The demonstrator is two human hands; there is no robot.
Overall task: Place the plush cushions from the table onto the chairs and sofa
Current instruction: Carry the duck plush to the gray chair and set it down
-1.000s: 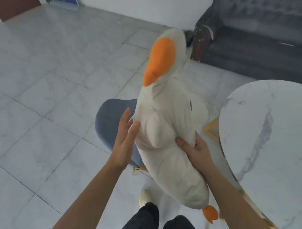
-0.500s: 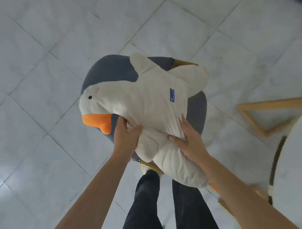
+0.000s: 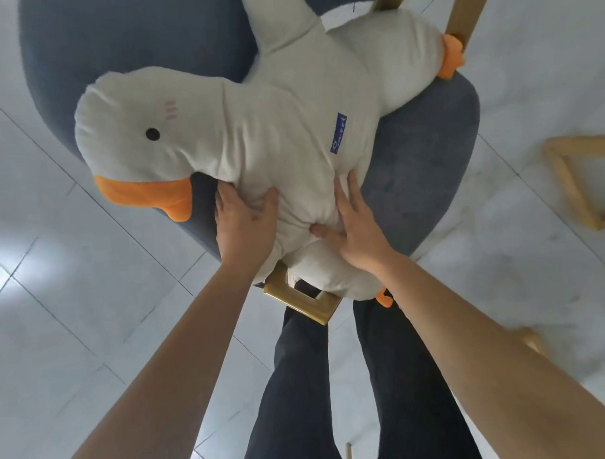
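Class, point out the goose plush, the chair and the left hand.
goose plush (image 3: 284,133): head view, on its body.
chair (image 3: 426,177): head view, on the grey seat.
left hand (image 3: 246,228): head view, on its back.

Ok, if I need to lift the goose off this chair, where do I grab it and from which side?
I'd take the goose by its middle, coming from the near edge of the chair, where the left hand and right hand are now. That part overhangs the seat and bunches easily; head and tail lie farther off.
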